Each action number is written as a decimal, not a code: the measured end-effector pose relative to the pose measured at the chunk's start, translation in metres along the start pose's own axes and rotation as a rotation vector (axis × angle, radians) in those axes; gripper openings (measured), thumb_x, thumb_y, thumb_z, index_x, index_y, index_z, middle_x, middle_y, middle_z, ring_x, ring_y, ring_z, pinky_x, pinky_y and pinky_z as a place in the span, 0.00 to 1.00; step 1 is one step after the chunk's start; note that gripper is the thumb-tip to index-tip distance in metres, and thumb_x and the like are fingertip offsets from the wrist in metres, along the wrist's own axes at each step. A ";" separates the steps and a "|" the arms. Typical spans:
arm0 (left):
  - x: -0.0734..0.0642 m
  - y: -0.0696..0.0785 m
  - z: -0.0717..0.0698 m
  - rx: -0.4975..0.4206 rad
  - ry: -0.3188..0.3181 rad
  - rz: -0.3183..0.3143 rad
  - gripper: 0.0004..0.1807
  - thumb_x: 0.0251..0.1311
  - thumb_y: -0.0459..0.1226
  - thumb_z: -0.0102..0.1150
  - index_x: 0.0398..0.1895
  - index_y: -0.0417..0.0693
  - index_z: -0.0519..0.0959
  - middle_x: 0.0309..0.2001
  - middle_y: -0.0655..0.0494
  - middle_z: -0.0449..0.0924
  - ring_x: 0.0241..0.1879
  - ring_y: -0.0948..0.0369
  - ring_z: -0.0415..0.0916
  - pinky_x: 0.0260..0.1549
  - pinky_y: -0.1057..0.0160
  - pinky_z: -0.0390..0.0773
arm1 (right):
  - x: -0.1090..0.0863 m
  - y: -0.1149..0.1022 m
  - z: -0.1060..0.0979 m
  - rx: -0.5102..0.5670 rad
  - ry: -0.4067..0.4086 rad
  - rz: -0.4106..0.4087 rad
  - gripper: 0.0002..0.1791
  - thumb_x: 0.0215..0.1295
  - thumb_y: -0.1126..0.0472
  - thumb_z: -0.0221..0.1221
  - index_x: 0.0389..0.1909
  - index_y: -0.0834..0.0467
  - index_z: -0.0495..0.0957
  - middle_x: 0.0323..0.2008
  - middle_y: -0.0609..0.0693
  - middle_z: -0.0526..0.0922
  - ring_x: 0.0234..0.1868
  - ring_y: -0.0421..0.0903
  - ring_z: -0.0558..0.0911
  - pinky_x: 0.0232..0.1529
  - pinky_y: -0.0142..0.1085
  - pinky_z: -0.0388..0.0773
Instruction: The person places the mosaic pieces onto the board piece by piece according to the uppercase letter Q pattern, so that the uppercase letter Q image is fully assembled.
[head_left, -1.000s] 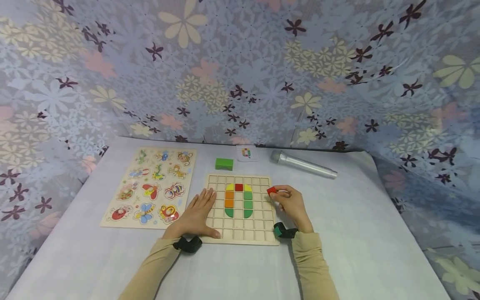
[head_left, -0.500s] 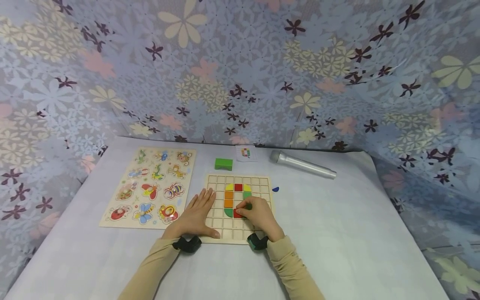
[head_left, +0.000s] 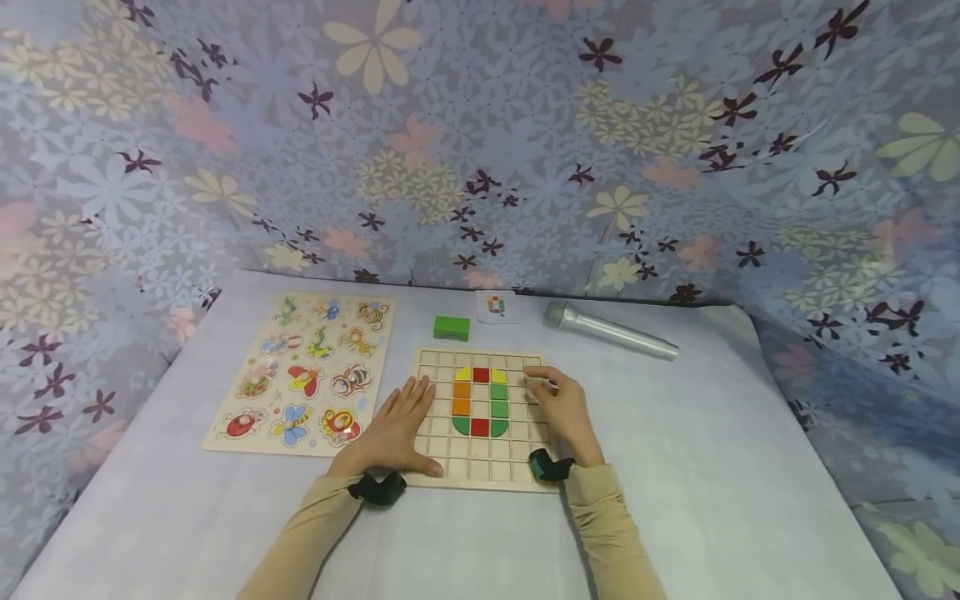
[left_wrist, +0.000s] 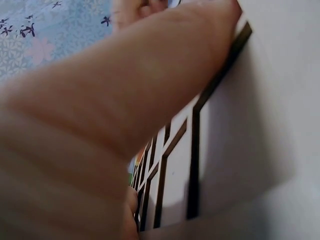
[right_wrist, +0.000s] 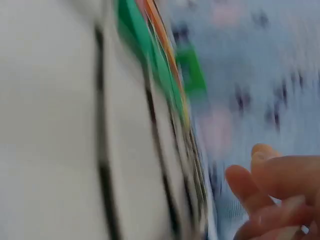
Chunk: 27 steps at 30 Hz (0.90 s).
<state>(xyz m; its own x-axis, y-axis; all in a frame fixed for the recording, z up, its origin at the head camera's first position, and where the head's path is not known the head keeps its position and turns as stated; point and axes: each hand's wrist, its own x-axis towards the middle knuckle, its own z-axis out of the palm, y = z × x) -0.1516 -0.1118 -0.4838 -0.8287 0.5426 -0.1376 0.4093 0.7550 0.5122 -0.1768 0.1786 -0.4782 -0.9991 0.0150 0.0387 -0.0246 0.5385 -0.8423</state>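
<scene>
A wooden grid board (head_left: pixel 438 450) lies flat in the head view, with a ring of coloured tiles set in its squares: yellow corners, orange left, green right and lower corners. One red tile (head_left: pixel 483 375) is at the ring's top and another red tile (head_left: pixel 479 427) at its bottom. My left hand (head_left: pixel 393 433) rests with spread fingers on the board's left edge. Over the right edge is my right hand (head_left: pixel 564 410), fingers slightly bent and apart. In the right wrist view I see nothing between its fingertips (right_wrist: pixel 239 181), though the frame is blurred.
Left of the board lies an insect picture puzzle (head_left: pixel 303 358). Behind the board are a green block (head_left: pixel 452 327), a small pattern card (head_left: pixel 497 307) and a silver microphone (head_left: pixel 611 330). A floral cloth (head_left: pixel 480 142) hangs at the table's far side.
My right hand carried a red tile from the right to the ring's bottom, let go and moved back right. The blue half-round piece there is now hidden. My left hand stayed put.
</scene>
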 end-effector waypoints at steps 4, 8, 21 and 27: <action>0.001 0.001 0.000 0.010 -0.012 0.001 0.70 0.40 0.61 0.71 0.76 0.36 0.41 0.78 0.41 0.33 0.78 0.44 0.27 0.75 0.42 0.36 | 0.006 0.027 -0.025 -0.050 0.051 0.065 0.20 0.68 0.65 0.54 0.60 0.59 0.76 0.62 0.61 0.76 0.63 0.60 0.74 0.60 0.51 0.75; 0.000 -0.001 -0.001 0.018 -0.017 -0.018 0.70 0.40 0.61 0.71 0.77 0.37 0.40 0.78 0.42 0.32 0.78 0.45 0.26 0.75 0.43 0.34 | 0.008 0.036 -0.032 -0.100 0.031 0.039 0.22 0.66 0.65 0.56 0.61 0.59 0.75 0.60 0.60 0.78 0.66 0.59 0.71 0.63 0.54 0.72; 0.000 0.000 -0.002 0.013 -0.019 -0.016 0.70 0.40 0.61 0.71 0.76 0.36 0.41 0.78 0.41 0.33 0.78 0.44 0.27 0.75 0.42 0.35 | 0.008 0.032 -0.029 -0.164 0.039 -0.011 0.28 0.55 0.68 0.66 0.59 0.58 0.76 0.46 0.58 0.86 0.52 0.56 0.80 0.51 0.45 0.76; 0.000 0.001 -0.002 0.007 -0.019 -0.016 0.70 0.40 0.61 0.72 0.76 0.36 0.41 0.78 0.41 0.33 0.78 0.44 0.27 0.75 0.42 0.35 | 0.008 0.031 -0.031 -0.184 -0.005 -0.034 0.30 0.55 0.70 0.65 0.62 0.58 0.73 0.48 0.57 0.85 0.22 0.40 0.70 0.26 0.28 0.66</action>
<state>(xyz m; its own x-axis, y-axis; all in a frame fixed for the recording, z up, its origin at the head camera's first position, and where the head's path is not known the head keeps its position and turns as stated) -0.1520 -0.1116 -0.4813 -0.8278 0.5372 -0.1616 0.3987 0.7660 0.5043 -0.1850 0.2219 -0.4870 -0.9980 -0.0092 0.0623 -0.0518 0.6835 -0.7281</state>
